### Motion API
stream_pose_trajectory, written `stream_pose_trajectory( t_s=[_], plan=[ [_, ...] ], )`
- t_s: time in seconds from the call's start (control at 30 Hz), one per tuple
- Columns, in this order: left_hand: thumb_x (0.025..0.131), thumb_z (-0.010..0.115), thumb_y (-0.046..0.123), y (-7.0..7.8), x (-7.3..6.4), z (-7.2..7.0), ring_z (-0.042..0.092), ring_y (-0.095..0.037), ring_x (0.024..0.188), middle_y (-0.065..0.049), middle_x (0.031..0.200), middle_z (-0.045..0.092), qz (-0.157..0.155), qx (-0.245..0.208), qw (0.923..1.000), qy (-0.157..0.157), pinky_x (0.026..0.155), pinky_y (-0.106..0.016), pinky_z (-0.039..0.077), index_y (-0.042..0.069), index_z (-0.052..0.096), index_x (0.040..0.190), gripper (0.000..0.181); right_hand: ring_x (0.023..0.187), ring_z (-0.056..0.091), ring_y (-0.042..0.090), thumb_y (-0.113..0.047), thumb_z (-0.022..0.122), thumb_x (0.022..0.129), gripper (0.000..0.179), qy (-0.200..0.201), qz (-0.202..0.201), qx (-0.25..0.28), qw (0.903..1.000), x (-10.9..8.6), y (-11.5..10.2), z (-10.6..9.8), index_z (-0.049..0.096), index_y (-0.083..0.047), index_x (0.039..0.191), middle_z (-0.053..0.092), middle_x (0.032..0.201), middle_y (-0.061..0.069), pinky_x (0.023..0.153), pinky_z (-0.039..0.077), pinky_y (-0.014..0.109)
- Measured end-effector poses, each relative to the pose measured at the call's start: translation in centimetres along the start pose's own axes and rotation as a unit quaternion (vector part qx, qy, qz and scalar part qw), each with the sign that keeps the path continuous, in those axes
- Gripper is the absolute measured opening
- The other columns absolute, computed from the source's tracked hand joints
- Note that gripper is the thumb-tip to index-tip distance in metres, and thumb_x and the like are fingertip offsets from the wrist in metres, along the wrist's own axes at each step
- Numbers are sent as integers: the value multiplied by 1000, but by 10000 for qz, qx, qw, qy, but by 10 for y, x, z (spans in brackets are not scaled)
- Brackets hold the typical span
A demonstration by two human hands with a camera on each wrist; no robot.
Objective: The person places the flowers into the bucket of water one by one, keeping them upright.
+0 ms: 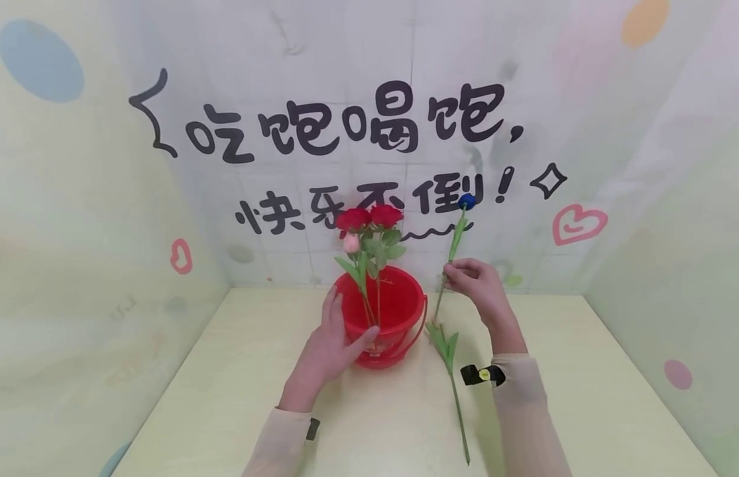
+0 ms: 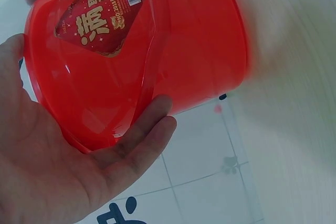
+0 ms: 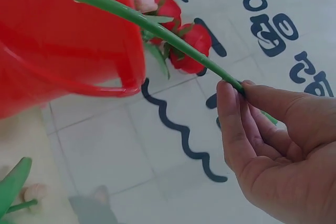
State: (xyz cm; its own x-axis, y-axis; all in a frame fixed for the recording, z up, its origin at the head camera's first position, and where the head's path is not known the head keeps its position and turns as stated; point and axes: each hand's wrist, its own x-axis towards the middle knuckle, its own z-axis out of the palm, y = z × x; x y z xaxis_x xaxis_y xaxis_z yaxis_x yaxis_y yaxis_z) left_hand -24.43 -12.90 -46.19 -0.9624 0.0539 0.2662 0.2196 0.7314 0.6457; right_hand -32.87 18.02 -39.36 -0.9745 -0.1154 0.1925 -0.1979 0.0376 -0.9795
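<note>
- We see our left hand (image 1: 326,348) gripping the red plastic bucket (image 1: 405,303), thumb at the near rim, fingers curled round its left side.
- Our right hand (image 1: 479,281) pinches the stem of a blue artificial flower (image 1: 456,240) between thumb and fingers, holding it upright but tilted, right of the bucket.
- The bucket stands on the tabletop (image 1: 590,384), with two red roses (image 1: 386,216) and a pink bud (image 1: 351,243) inside.
- Another leafy stem (image 1: 451,358) with a pale pink bud lies on the tabletop, just right of the bucket.
- On the bucket's dark red label (image 2: 102,22) we make out gold Chinese characters, one apparently 滴, smaller print including "2018", and a white barcode; the rest is unclear.
- Behind, black lettering (image 1: 396,118) on the wall reads "吃饱喝饱," above "快乐不倒!", the lower line partly covered by the flowers.
</note>
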Motion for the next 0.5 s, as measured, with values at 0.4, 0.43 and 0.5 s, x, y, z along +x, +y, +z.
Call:
stream_pose_trajectory(
  t_s=[0.4,0.43,0.5],
  plan=[
    [84,72,76,1,-1,1,52,-30,139,-2,167,30,-31,65,10000,-34,85,-49,64,21,3,171,123,77,74,13,-8,71,101,29,-71,-635,365,9973,15,-30,30,64,14,119,73,95,6,83,63,29],
    [84,72,76,1,-1,0,52,-30,139,-1,167,30,-31,64,10000,-32,85,-49,64,22,3,171,123,78,74,13,-8,71,101,29,-88,-680,381,9969,16,-32,33,64,14,118,73,95,7,83,63,30],
    [84,72,76,1,-1,0,52,-30,139,-1,167,30,-34,56,10000,-28,85,-49,64,22,3,171,123,79,74,13,-7,71,101,28,-111,-755,361,9964,18,-35,40,64,14,118,73,97,10,83,63,31]
  ],
)
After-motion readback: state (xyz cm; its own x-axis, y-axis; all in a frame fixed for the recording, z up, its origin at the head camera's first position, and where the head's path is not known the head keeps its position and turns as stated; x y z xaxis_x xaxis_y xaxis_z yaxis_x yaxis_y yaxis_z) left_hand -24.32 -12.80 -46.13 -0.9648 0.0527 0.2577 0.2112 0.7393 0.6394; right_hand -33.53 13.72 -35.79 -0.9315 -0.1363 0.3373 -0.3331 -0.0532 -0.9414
